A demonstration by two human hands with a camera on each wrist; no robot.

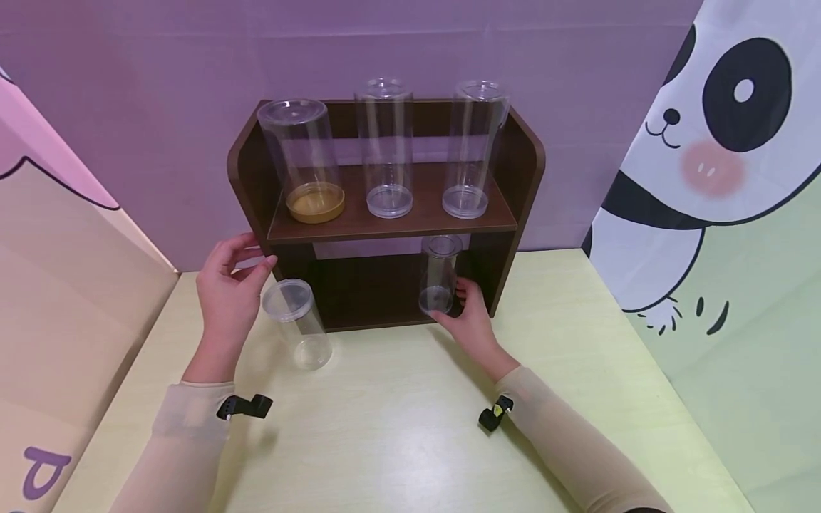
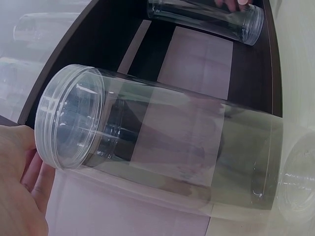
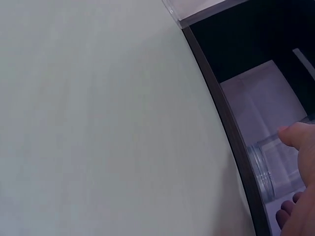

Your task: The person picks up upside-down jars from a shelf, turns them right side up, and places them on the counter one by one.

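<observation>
My left hand (image 1: 229, 292) is at the left side of a dark brown two-tier shelf (image 1: 391, 229), thumb at the front edge and fingers along the outer side. Just beside it, a clear lidded jar (image 1: 301, 328) stands on the table, in front of the shelf's left end; it fills much of the left wrist view. With my right hand (image 1: 471, 317) I hold a smaller clear jar (image 1: 440, 274) low near its base, inside the lower tier at the right. Its thumb is in front, its fingers around the right side; the right wrist view shows only part of this jar (image 3: 275, 167).
On the upper tier stand a wide clear jar with a yellow-brown base (image 1: 316, 203) and two tall clear jars, one in the middle (image 1: 387, 149) and one at the right (image 1: 473, 153). The pale table (image 1: 385, 427) reaches under the shelf. A purple cloth (image 1: 160, 107) hangs behind.
</observation>
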